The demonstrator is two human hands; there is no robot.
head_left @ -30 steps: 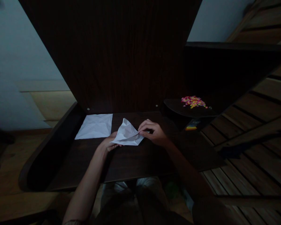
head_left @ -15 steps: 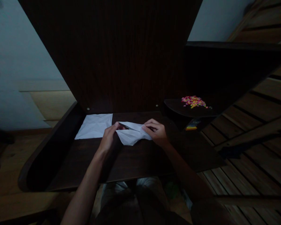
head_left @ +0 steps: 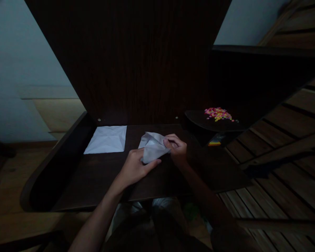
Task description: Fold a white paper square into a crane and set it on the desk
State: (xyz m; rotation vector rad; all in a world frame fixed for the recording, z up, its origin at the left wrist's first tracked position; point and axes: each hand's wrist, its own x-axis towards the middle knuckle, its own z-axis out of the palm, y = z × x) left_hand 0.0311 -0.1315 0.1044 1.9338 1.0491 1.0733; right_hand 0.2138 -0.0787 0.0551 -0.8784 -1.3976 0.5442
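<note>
A folded sheet of white paper [head_left: 154, 147] is held up just above the dark desk, its flaps partly apart. My right hand [head_left: 177, 147] pinches the paper's right end between thumb and curled fingers. Around the lower left of the paper wraps my left hand [head_left: 135, 167], its thumb stretched along the near edge and its fingers hidden behind the sheet. To the left lies a flat, creased square of white paper [head_left: 107, 140], touched by neither hand.
The dark wooden desk [head_left: 99, 185] has a raised left side and a tall back panel. On a small corner shelf at the right sits a heap of colourful little beads [head_left: 218, 114]. Beneath that shelf is a small box with a yellow stripe [head_left: 214, 143]. A slatted wooden structure [head_left: 286, 168] stands farther right.
My left hand has shifted right and down from the paper's left end to its lower edge. The paper has turned and bunched, with a flap now facing me. My right hand keeps its pinch.
</note>
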